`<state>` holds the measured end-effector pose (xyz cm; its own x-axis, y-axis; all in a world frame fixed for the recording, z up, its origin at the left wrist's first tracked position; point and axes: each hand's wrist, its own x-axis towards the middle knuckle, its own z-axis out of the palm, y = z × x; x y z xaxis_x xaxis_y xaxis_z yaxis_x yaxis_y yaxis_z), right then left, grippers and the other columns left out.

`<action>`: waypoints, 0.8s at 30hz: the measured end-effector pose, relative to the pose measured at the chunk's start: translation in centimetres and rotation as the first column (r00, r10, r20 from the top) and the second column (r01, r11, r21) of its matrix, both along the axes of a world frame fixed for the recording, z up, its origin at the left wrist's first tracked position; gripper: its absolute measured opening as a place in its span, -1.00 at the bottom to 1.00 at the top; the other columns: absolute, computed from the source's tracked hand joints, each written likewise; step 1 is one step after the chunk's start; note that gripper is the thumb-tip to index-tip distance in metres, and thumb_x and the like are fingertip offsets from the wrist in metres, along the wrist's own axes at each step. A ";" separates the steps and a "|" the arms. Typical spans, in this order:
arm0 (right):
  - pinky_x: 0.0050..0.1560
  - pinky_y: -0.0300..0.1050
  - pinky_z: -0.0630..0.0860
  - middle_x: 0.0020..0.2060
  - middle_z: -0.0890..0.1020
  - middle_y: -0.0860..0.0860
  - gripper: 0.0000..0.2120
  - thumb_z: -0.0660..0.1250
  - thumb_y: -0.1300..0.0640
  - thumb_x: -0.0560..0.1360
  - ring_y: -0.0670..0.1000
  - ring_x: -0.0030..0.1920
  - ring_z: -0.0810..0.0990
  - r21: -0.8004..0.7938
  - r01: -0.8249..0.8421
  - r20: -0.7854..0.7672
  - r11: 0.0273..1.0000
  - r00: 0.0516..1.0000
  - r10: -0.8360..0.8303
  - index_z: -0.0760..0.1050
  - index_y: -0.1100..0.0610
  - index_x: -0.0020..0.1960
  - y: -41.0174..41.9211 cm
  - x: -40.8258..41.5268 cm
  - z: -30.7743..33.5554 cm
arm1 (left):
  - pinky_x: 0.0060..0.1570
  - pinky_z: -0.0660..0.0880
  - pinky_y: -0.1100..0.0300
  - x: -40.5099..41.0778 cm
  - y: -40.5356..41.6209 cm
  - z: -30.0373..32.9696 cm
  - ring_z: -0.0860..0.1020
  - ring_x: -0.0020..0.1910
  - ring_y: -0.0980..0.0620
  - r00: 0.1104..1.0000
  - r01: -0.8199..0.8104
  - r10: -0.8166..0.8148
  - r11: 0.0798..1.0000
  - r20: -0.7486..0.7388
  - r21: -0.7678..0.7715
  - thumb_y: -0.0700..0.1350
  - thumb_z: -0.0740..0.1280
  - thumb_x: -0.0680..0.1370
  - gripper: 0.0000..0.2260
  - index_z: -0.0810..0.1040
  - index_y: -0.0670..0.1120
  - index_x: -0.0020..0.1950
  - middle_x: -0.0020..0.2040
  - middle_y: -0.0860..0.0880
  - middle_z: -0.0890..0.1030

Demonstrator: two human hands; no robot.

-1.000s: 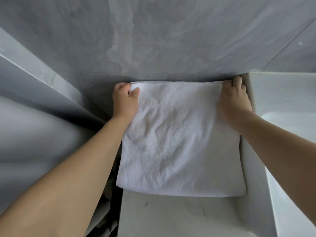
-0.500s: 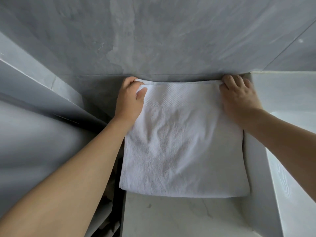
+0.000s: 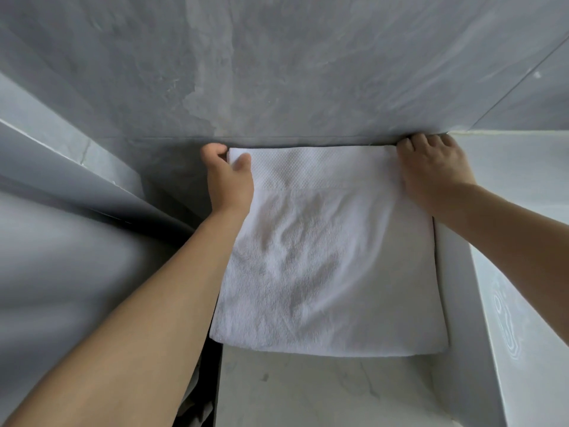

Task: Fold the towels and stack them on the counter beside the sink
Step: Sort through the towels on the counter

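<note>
White marble worktop [image 3: 323, 392] filled the bottom of the view, pale with faint grey veins. On it lay a folded white towel [image 3: 329, 266], roughly square, its near edge a thick, rounded fold and its left edge hanging slightly past the worktop's left side. Most of its surface was soft, creased terry; a smoother, dotted woven band ran across the far end.

Two bare forearms reached from the near corners toward the towel's far corners. The left hand [image 3: 229, 180] pinched the far left corner, thumb on top of the cloth and fingers curled round the edge, so that grip was closed on the towel. The right hand [image 3: 431, 171] lay on the far right corner, knuckles up, fingers bent down over the far edge against the wall; whether that grip actually clasped the cloth or only pressed it could not be told.

To the right of the towel stood the white wall of a sink [image 3: 480, 334], just beside the towel's right edge, with its glossy basin further right. Beyond the towel rose a grey stone-look wall [image 3: 277, 72], meeting the worktop right at the towel's far edge. On the left, a grey ledge [image 3: 61, 161] ran diagonally, blurred.
</note>
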<state>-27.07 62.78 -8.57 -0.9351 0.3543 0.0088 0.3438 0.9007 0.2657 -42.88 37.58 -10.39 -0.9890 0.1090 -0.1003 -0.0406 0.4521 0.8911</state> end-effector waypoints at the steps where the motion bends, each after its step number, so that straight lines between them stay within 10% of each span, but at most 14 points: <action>1: 0.03 0.13 0.40 -0.14 0.54 0.30 -0.78 0.32 0.36 0.36 0.31 -0.09 0.55 -0.003 -0.023 -0.011 1.000 1.000 0.023 0.50 0.34 0.00 0.1 0.2 -0.1 | -0.23 0.40 0.44 -0.1 0.0 0.2 0.46 -0.15 0.19 0.997 -0.040 0.036 0.998 0.070 0.051 -0.10 0.33 0.59 -0.72 0.32 -0.09 0.22 -0.02 0.10 0.44; 6: 0.03 0.16 0.41 -0.08 0.53 0.25 -0.71 0.34 0.21 0.45 0.30 -0.06 0.52 -0.013 -0.147 -0.157 0.989 0.977 0.143 0.48 0.28 0.15 0.7 0.9 -0.8 | -0.15 0.53 0.11 -0.2 -1.0 0.8 0.57 -0.17 0.09 0.978 0.039 -0.055 0.996 0.200 0.084 0.03 0.40 0.52 -0.78 0.53 -0.07 0.04 -0.07 0.02 0.61; 13: 0.28 0.13 0.37 0.26 0.49 0.20 -0.50 0.29 0.10 0.56 0.24 0.19 0.50 -0.143 -0.410 -0.196 0.901 0.904 0.380 0.33 0.21 0.46 -2.1 -0.2 -0.1 | -0.28 0.35 0.25 1.4 -1.6 3.1 0.34 -0.30 0.15 0.927 0.370 -0.370 0.929 0.064 0.012 -0.09 0.36 0.57 -0.81 0.34 -0.04 -0.12 -0.22 0.04 0.38; 19: 0.35 0.08 0.27 0.30 0.46 0.12 -0.33 0.15 -0.27 0.51 0.20 0.29 0.39 -0.477 -0.222 -0.182 0.850 0.972 0.152 0.30 0.12 0.48 -3.0 -1.3 0.6 | -0.29 0.49 0.21 0.7 -2.6 6.4 0.58 -0.25 0.09 0.853 0.301 -0.449 0.840 0.267 0.451 -0.24 0.33 0.59 -0.80 0.38 -0.05 -0.15 -0.25 0.03 0.58; 24: 0.32 0.00 0.25 0.22 0.37 0.16 -0.68 0.35 0.09 0.52 0.22 0.26 0.37 -0.602 -0.196 -0.119 0.774 0.981 0.155 0.49 0.25 0.20 -2.3 -2.1 1.7 | -0.25 0.54 0.17 0.9 -2.8 6.0 0.62 -0.23 0.09 0.805 0.308 -0.505 0.804 0.311 0.508 -0.25 0.36 0.56 -0.82 0.41 -0.05 -0.13 -0.24 0.05 0.63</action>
